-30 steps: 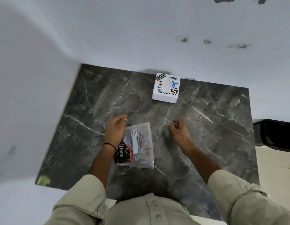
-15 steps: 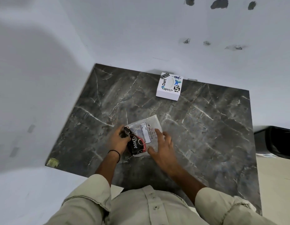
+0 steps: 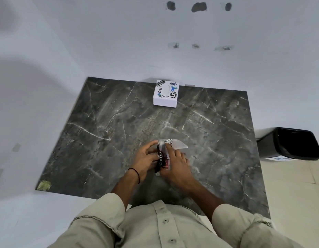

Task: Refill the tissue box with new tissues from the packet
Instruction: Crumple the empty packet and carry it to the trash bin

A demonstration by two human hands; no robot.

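Note:
A clear plastic tissue packet (image 3: 170, 145) with a dark "Dove" label sits between both my hands, lifted and crumpled near the middle of the dark marble table (image 3: 101, 133). My left hand (image 3: 145, 158) grips its left side, a black band on the wrist. My right hand (image 3: 176, 163) covers and grips its right side. Much of the packet is hidden by my fingers. The white tissue box (image 3: 166, 93), covered in stickers, stands at the table's far edge, apart from both hands.
A black bin (image 3: 294, 142) stands on the floor to the right of the table. White walls border the table on the far and left sides. A yellowish sticker (image 3: 44, 185) marks the table's near left corner.
My right hand came from the bare table onto the packet. Both hands now grip the packet, which has gone from lying flat to being bunched up between them.

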